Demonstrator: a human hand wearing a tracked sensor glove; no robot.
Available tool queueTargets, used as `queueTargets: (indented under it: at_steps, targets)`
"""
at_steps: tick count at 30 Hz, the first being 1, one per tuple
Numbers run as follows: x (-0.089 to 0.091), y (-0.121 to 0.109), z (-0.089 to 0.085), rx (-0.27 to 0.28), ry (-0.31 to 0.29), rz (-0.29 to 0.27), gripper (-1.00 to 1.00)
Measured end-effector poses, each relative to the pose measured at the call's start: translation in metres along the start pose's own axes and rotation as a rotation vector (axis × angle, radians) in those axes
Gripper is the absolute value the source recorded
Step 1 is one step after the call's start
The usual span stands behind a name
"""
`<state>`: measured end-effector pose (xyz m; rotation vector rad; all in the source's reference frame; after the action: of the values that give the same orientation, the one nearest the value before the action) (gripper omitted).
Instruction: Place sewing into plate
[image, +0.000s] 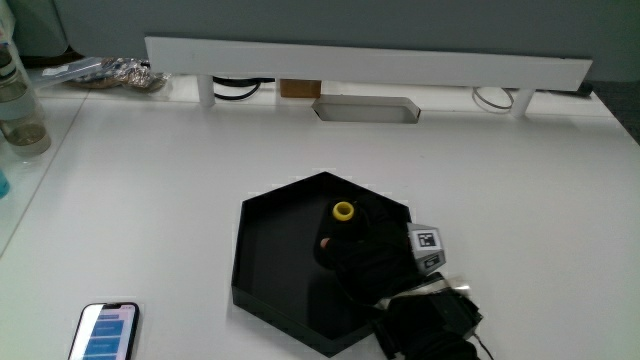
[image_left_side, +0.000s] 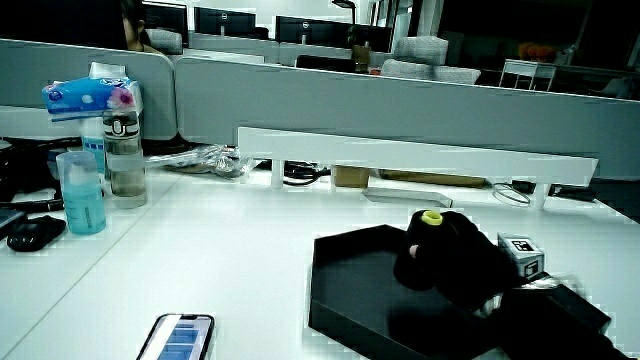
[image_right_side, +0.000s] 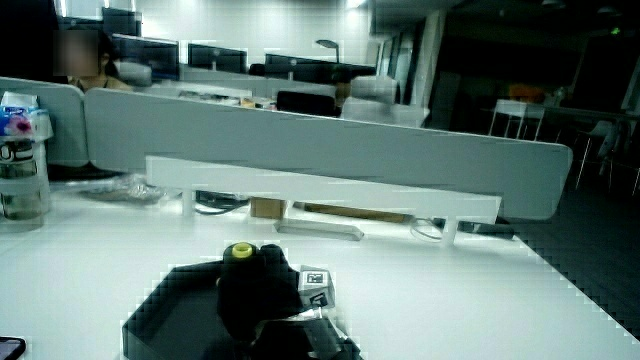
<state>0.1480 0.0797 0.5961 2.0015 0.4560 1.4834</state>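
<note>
The plate is a black six-sided tray (image: 262, 296) on the white table, also seen in both side views (image_left_side: 345, 268) (image_right_side: 158, 312). The sewing item is a dark thread spool with a yellow top (image: 344, 211) (image_left_side: 431, 217) (image_right_side: 240, 250). The gloved hand (image: 367, 252) (image_left_side: 456, 256) (image_right_side: 256, 286) is over the plate's inside, fingers curled round the spool so only its yellow end shows. The patterned cube (image: 426, 246) sits on the back of the hand. I cannot tell whether the spool touches the plate floor.
A phone (image: 105, 332) (image_left_side: 180, 338) lies at the table's edge nearest the person. A bottle (image_left_side: 125, 158) and a blue cup (image_left_side: 83, 192) stand at the table's side. A long white riser (image: 370, 64) runs along the partition, with a crumpled bag (image: 128, 73) by its end.
</note>
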Motion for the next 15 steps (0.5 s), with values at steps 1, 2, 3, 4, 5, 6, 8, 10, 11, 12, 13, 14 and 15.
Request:
queueTargets:
  at_steps: [1,2,3,4,5,6,8,10,11,12,13,14,15]
  targets:
    - [0.003,0.004,-0.006,-0.088,0.066,0.020,0.00]
    - [-0.008,-0.004,-0.010,-0.024,0.024,0.009,0.00]
    - [-0.008,-0.003,-0.014,-0.033,0.007,-0.008,0.00]
    - [-0.008,-0.002,-0.018,-0.055,-0.012,-0.014,0.00]
    - [-0.003,0.001,-0.022,-0.066,-0.021,-0.041,0.00]
    - [-0.008,-0.002,-0.024,-0.075,-0.028,-0.036,0.00]
    - [-0.004,-0.001,-0.027,-0.087,-0.036,-0.061,0.00]
    - [-0.001,0.000,-0.029,-0.116,-0.045,-0.080,0.00]
    - [-0.001,0.001,-0.029,-0.117,-0.055,-0.088,0.00]
    - [-0.002,0.001,-0.029,-0.123,-0.053,-0.093,0.00]
    - [-0.002,0.002,-0.030,-0.131,-0.045,-0.100,0.00]
    - [0.001,0.004,-0.031,-0.141,-0.040,-0.108,0.00]
    - [0.000,0.004,-0.031,-0.150,-0.024,-0.115,0.00]
